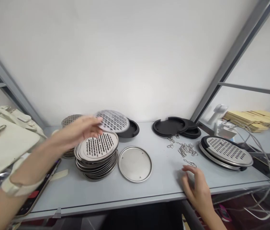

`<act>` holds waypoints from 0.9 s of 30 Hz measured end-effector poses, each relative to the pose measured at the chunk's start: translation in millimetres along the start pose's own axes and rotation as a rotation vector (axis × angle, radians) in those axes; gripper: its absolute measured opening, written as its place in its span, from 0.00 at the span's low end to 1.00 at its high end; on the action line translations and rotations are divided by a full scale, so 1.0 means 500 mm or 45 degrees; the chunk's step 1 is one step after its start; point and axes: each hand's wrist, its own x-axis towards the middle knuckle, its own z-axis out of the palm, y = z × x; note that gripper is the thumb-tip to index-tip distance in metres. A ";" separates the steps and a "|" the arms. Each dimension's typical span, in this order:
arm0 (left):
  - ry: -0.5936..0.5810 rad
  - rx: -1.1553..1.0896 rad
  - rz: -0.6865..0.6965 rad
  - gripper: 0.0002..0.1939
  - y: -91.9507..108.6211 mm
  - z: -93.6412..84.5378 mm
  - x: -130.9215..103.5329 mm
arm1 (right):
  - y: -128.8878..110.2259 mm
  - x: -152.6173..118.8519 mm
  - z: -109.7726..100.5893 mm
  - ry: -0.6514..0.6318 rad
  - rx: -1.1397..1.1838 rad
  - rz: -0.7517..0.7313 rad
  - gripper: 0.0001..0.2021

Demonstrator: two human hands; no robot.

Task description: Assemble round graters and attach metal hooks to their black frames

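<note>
A slotted round metal plate (113, 121), smeared by motion, is gripped at its left edge by my left hand (87, 126). It is above a stack of similar slotted plates (99, 147). Just right of that stack, a shallow round metal tray (135, 164) lies flat. My right hand (198, 188) is over the front of the table, its thumb and forefinger apart, with nothing seen between them. Close beyond its fingertips lies a metal snap clip (189, 163), with a heap of such clips (185, 149) farther back.
Black round rings (169, 126) lie at the back, and another black holder (133, 129) sits behind the stack. At right is an assembled slotted disc pile (229, 151). A phone (41, 188) and white bags (5, 140) occupy the left. Cables (260, 153) hang at the right edge.
</note>
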 end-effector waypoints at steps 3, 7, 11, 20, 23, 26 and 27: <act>-0.477 -0.325 -0.195 0.11 -0.012 0.123 -0.065 | -0.036 -0.004 -0.003 0.129 0.032 -0.115 0.22; -0.752 -0.591 -0.437 0.12 -0.083 0.245 -0.107 | -0.093 -0.020 -0.012 0.204 0.042 -0.322 0.28; -0.661 -0.827 -0.608 0.15 -0.169 0.295 -0.110 | -0.116 -0.026 -0.007 -0.058 0.104 -0.471 0.27; -0.573 -0.677 -0.630 0.22 -0.238 0.261 -0.139 | -0.117 0.012 0.017 -0.355 0.187 -0.612 0.20; -0.455 -0.142 -0.404 0.23 -0.245 0.247 -0.166 | -0.114 0.026 0.026 -0.356 0.184 -0.616 0.21; -0.200 0.540 0.045 0.13 -0.253 0.240 -0.189 | -0.116 0.045 0.038 -0.355 0.170 -0.616 0.19; -0.172 0.689 0.168 0.11 -0.257 0.240 -0.193 | -0.118 0.052 0.041 -0.365 0.166 -0.610 0.18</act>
